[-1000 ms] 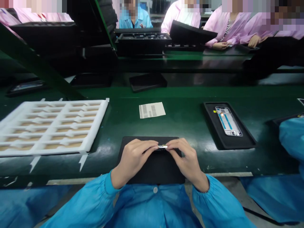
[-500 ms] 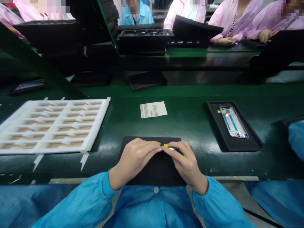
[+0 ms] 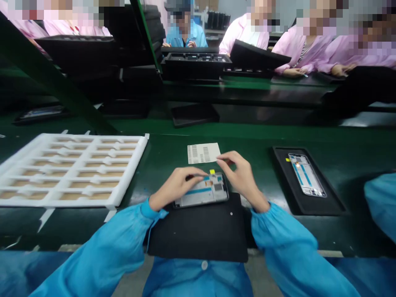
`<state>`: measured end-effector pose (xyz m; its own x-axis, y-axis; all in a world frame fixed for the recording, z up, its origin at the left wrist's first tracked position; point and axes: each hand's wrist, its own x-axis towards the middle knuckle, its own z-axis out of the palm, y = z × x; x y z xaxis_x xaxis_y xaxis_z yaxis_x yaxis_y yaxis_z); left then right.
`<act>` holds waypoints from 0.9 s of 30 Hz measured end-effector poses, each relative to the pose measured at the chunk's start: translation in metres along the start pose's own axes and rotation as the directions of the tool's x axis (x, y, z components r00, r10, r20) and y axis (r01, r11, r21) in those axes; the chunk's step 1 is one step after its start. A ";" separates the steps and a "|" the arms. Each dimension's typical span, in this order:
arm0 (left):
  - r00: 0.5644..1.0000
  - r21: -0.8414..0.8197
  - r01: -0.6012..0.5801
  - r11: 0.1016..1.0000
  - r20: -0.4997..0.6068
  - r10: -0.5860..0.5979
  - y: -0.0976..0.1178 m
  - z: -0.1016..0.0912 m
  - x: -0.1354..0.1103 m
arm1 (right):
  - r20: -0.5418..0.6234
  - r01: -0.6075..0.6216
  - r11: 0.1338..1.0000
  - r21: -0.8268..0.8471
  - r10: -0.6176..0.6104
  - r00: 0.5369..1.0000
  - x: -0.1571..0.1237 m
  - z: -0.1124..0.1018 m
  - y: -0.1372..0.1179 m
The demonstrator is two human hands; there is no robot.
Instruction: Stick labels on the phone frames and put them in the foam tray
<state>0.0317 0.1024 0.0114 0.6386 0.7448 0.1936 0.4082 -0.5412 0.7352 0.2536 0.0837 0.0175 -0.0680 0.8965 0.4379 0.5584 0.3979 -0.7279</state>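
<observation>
A phone frame (image 3: pixel 201 197) with blue strips and a yellow tab (image 3: pixel 212 171) lies tilted across the upper part of a black mat (image 3: pixel 198 235). My left hand (image 3: pixel 177 183) is on its upper left part, thumb and forefinger nearly together near the top edge. Part of the frame is hidden under that hand. Just beyond it, my right hand (image 3: pixel 241 171) has thumb and forefinger closed together at the lower right corner of a white label sheet (image 3: pixel 213 156). Whatever is between those fingertips is too small to tell.
A white foam tray with slots (image 3: pixel 119 192) stands at the left. To the right, a black tray (image 3: pixel 284 181) holds another phone frame (image 3: pixel 314 185). A neighbour's blue sleeve (image 3: pixel 382 202) is at the far right. Black boxes (image 3: pixel 196 66) and co-workers line the far side.
My hands were together over the mat and have moved apart. My right hand has gone up to the label sheet. The phone frame's inner side now shows. The view has tilted up.
</observation>
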 end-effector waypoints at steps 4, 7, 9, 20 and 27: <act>0.971 -0.139 0.235 0.962 0.086 -0.224 -0.041 -0.020 0.025 | 0.197 -0.025 0.991 -0.134 0.051 0.979 0.060 0.047 0.037; 0.957 -0.133 0.266 0.955 0.155 -0.246 -0.055 -0.021 0.025 | 0.291 -0.026 0.983 -0.181 0.079 0.953 0.076 0.070 0.054; 0.953 -0.131 0.271 0.954 0.176 -0.247 -0.057 -0.019 0.021 | 0.336 -0.032 0.979 -0.201 0.100 0.936 0.077 0.077 0.060; 0.939 -0.131 0.308 0.942 0.198 -0.280 -0.050 -0.019 0.017 | 0.152 -0.161 0.986 0.054 0.151 0.977 0.071 0.080 0.061; 0.946 -0.092 0.298 0.950 0.163 -0.281 -0.042 -0.023 0.015 | -0.025 -0.270 0.870 0.413 0.307 0.951 0.065 0.069 0.032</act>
<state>0.0094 0.1451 -0.0016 0.5959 0.7926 -0.1294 0.5179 -0.2561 0.8162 0.2105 0.1681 -0.0136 0.1273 0.9703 0.2059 0.1621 0.1844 -0.9694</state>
